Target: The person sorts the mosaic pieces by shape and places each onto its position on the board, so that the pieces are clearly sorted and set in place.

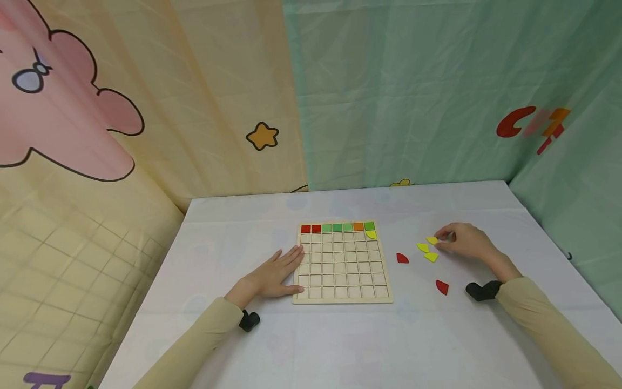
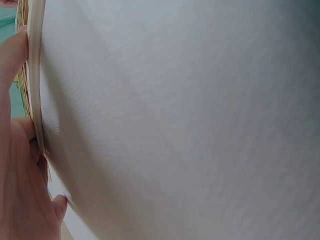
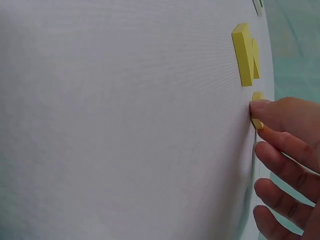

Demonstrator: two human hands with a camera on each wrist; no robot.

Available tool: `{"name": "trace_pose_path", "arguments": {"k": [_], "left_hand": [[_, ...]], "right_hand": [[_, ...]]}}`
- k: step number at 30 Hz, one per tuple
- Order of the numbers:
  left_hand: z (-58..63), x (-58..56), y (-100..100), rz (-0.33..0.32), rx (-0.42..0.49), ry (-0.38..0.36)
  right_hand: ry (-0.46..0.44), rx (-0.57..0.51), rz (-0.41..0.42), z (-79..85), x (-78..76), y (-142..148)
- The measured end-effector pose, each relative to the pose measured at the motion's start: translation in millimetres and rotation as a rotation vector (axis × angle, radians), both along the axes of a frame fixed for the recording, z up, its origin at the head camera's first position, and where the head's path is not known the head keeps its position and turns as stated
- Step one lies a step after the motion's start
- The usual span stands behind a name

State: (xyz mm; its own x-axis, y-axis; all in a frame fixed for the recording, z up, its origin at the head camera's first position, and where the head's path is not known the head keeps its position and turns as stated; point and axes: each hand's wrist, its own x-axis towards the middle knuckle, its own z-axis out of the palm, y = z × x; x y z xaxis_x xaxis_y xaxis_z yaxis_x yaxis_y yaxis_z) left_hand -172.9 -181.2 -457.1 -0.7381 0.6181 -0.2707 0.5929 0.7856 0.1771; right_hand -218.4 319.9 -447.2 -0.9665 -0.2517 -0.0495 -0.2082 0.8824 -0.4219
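Observation:
My left hand [image 1: 275, 275] rests with spread fingers on the left edge of a wooden grid board [image 1: 341, 301]; in the left wrist view its thumb and fingers lie along the board's side [image 2: 36, 75]. Along the board's top row sit several red, green and orange square tiles. A yellow quarter-circle piece [image 1: 371, 234] occupies a cell below them at the right. My right hand [image 1: 467, 241] pinches another yellow quarter-circle piece [image 3: 257, 117] between thumb and index finger, close to the tabletop. Two more yellow pieces [image 1: 431, 257] lie beside it, also visible in the right wrist view [image 3: 243, 55].
Two red quarter-circle pieces, one nearer the board [image 1: 402, 258] and one nearer me [image 1: 441, 287], lie right of the board. A white cloth [image 1: 340, 346] covers the table. Patterned curtains [image 1: 413, 97] hang behind its back edge and at both sides.

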Motion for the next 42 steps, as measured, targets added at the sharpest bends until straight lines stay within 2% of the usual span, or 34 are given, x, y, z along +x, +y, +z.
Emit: {"name": "trace_pose_path", "arguments": {"k": [13, 24, 42], "left_hand": [[1.2, 0.9, 0, 0.004, 0.002, -0.001], [-0.2, -1.2, 0, -0.002, -0.005, 0.005], [0.8, -0.7, -1, -0.018, 0.012, 0.010]], "right_hand": [[0.114, 0.006, -0.002, -3.4, 3.3, -8], [0.118, -0.009, -0.007, -0.7, 2.5, -30], [0.119, -0.003, 0.018, 3.7, -12.8, -71]]}}
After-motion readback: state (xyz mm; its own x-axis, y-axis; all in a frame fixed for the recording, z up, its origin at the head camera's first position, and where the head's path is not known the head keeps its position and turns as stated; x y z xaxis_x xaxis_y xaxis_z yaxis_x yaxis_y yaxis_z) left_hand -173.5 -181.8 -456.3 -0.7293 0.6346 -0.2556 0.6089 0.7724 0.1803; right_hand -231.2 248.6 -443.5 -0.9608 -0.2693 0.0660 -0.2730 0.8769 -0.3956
